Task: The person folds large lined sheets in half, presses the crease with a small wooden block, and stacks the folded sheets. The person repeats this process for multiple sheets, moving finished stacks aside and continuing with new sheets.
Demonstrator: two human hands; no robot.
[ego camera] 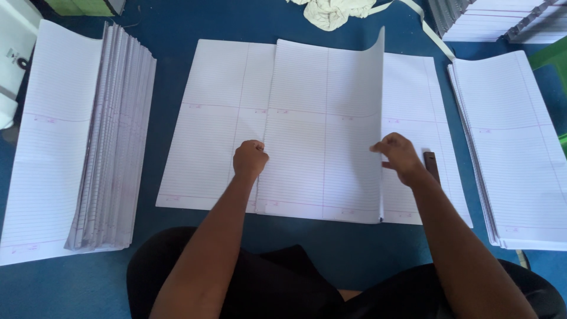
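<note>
My left hand (250, 159) is curled into a fist, knuckles pressing the left edge of the folded ruled sheets (322, 133). My right hand (401, 157) pinches the right edge of those sheets, fingers (378, 149) narrow around the paper. Beneath both lies a wider ruled sheet (215, 124) on the blue surface (168, 41). A dark flat tool (432, 165) sits just right of my right fingers. Stacks of ruled paper (82, 142) lie well left.

Folded ruled sheet at frame centre
White lined folded sheet (322, 130) lies on a larger ruled sheet (218, 118), its right edge curling upward.
</note>
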